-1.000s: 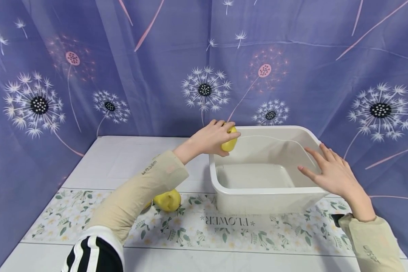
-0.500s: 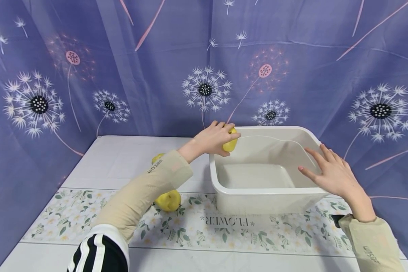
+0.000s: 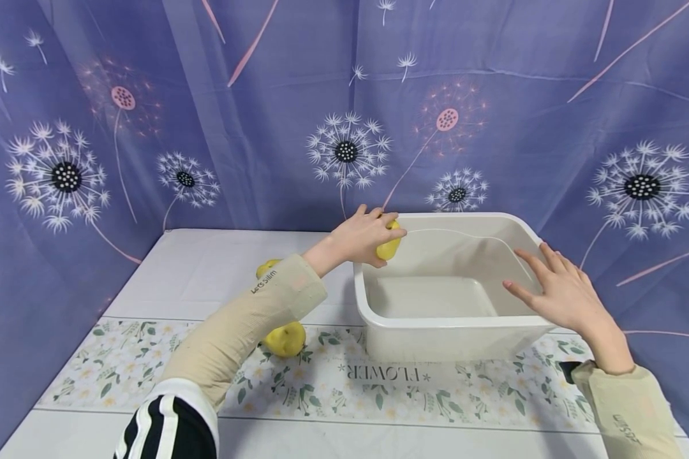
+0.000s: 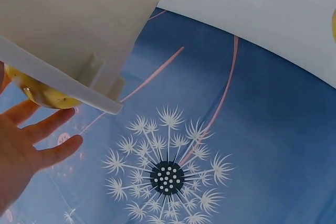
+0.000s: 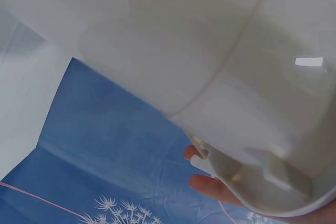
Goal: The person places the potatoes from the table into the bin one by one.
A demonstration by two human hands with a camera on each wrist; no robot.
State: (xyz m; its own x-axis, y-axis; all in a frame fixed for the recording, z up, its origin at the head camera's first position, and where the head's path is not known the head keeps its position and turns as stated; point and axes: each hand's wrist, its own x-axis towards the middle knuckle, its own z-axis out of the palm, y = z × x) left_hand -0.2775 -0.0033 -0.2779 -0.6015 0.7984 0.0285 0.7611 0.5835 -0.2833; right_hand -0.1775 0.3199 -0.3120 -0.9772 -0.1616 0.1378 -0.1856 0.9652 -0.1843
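Over the left wall of a white plastic basin [image 3: 459,323], my left hand [image 3: 360,234] holds a lumpy, rounded yellow fruit [image 3: 388,245], its exact kind unclear. In the left wrist view, the fingers of that hand [image 4: 31,145] touch the fruit [image 4: 44,92] below the basin's rim line [image 4: 58,81], which hides part of it. My right hand [image 3: 565,293] rests at the basin's right rim, fingers spread, with the thumb and a finger over the inside. In the right wrist view, fingertips [image 5: 210,184] show past the rim.
Two more yellow fruits lie on the table: one [image 3: 286,339] beside my left sleeve, another [image 3: 266,266] farther back, partly hidden by the forearm. A floral runner [image 3: 344,398] crosses the white table [image 3: 207,258]. A purple dandelion-print curtain [image 3: 275,127] hangs behind and at both sides.
My left forearm has shifted slightly right, uncovering the back fruit. The held fruit sits slightly lower in my left hand. My right hand has stayed in place.
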